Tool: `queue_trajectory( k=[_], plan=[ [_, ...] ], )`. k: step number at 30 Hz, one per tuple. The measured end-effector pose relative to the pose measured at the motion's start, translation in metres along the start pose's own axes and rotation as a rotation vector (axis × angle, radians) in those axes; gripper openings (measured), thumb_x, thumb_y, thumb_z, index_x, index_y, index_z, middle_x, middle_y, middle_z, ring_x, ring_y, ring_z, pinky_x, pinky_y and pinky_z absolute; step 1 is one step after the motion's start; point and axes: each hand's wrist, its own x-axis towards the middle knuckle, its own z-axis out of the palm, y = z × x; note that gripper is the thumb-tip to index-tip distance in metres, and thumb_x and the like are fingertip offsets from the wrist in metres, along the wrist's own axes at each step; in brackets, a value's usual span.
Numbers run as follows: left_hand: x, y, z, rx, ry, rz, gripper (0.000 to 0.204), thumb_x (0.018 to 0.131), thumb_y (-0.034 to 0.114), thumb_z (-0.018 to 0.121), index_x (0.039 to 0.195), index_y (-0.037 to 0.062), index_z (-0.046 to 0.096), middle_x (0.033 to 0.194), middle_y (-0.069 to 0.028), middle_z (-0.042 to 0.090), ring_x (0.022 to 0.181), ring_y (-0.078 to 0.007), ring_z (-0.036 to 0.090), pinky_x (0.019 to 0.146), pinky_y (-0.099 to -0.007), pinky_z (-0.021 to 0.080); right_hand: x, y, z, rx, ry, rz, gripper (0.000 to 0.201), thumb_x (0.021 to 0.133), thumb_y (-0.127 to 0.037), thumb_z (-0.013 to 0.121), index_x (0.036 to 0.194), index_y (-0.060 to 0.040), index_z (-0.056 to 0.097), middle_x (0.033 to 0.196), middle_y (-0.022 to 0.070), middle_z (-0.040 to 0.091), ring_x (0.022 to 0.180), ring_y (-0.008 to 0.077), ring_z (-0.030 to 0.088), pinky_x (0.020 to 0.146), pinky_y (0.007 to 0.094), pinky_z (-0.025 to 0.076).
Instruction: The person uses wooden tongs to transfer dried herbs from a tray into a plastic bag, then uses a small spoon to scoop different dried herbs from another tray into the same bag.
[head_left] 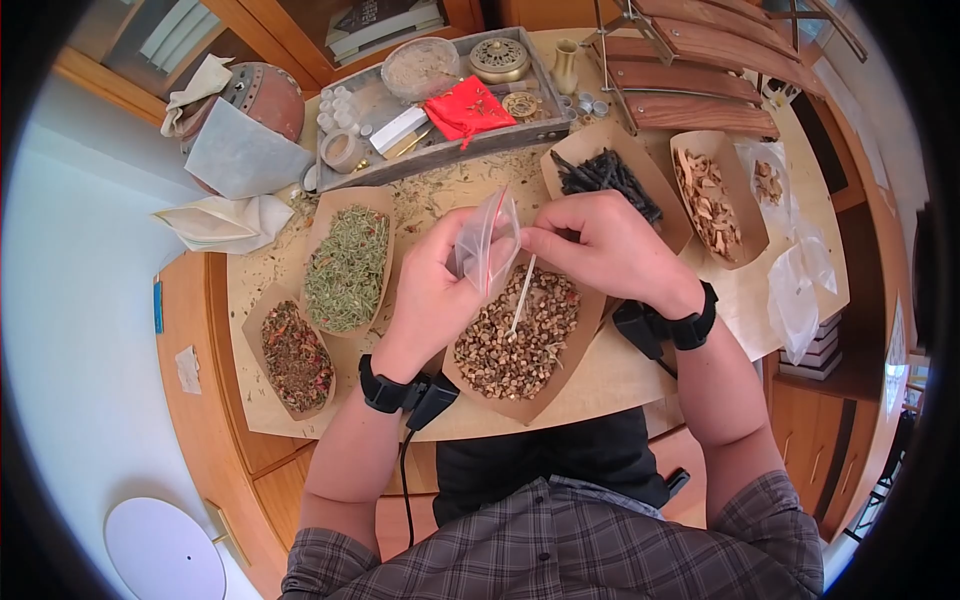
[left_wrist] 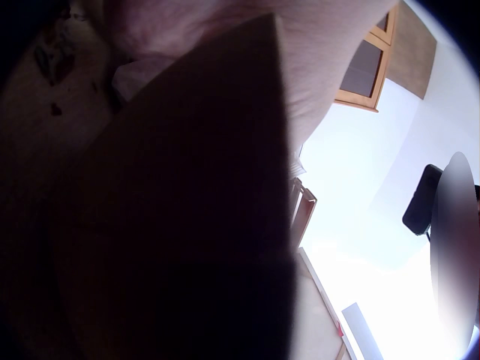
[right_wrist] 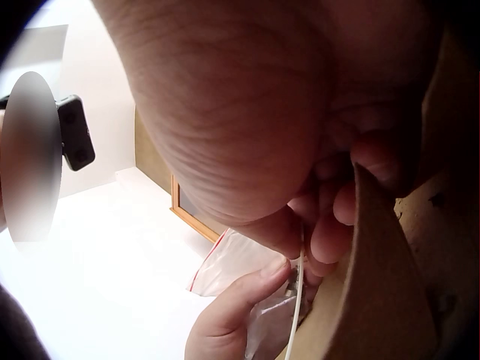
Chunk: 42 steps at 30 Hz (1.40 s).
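In the head view my left hand holds a clear zip bag with a red line along its top. My right hand is right beside the bag and pinches a thin white stick between thumb and fingers. The stick slants down, its small rounded end over the chopped brown pieces in a paper tray. From the right wrist, the stick shows below the right fingertips, with the left thumb against the bag. The left wrist view is mostly dark and hides the grip.
Paper trays hold green dried herb, reddish dried flakes, black sticks and pale chips. Behind stands a grey wooden tray with a red pouch. Folded wooden slats are at back right.
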Motion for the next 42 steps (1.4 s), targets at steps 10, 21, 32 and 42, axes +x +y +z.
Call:
queue_trajectory(
  k=[10, 21, 32, 42],
  plan=[
    [0.000, 0.000, 0.001, -0.007, 0.003, 0.020, 0.036, 0.105, 0.027, 0.083, 0.130, 0.0020, 0.072, 0.106, -0.0053, 0.076, 0.095, -0.0114, 0.069, 0.085, -0.0317, 0.056, 0.000, -0.003, -0.001, 0.001, 0.008, 0.017, 0.033, 0.103, -0.027, 0.076, 0.087, 0.0019, 0.075, 0.073, 0.0234, 0.065, 0.066, 0.0422, 0.064, 0.064, 0.0455, 0.052],
    [0.000, 0.005, -0.001, 0.030, -0.008, 0.018, 0.036, 0.105, 0.026, 0.082, 0.130, 0.0027, 0.072, 0.107, -0.0050, 0.076, 0.095, -0.0109, 0.068, 0.085, -0.0314, 0.056, 0.000, -0.004, -0.002, -0.005, 0.001, 0.023, 0.032, 0.103, -0.027, 0.077, 0.089, 0.0013, 0.076, 0.074, 0.0223, 0.067, 0.068, 0.0408, 0.066, 0.066, 0.0445, 0.053],
    [-0.001, 0.011, -0.001, 0.016, -0.042, -0.031, 0.039, 0.105, 0.020, 0.083, 0.138, 0.0046, 0.071, 0.116, -0.0011, 0.075, 0.105, -0.0095, 0.069, 0.095, -0.0300, 0.056, 0.000, -0.003, -0.001, 0.001, -0.006, 0.033, 0.030, 0.103, -0.027, 0.077, 0.091, 0.0007, 0.078, 0.076, 0.0213, 0.069, 0.068, 0.0390, 0.067, 0.066, 0.0436, 0.054],
    [0.000, 0.009, -0.002, -0.017, -0.053, -0.028, 0.034, 0.105, 0.019, 0.083, 0.134, 0.0042, 0.071, 0.113, -0.0013, 0.076, 0.102, -0.0092, 0.069, 0.092, -0.0301, 0.057, 0.001, -0.008, -0.003, -0.025, -0.009, 0.025, 0.032, 0.104, -0.028, 0.076, 0.090, 0.0011, 0.076, 0.071, 0.0196, 0.063, 0.062, 0.0359, 0.059, 0.062, 0.0433, 0.049]
  ],
)
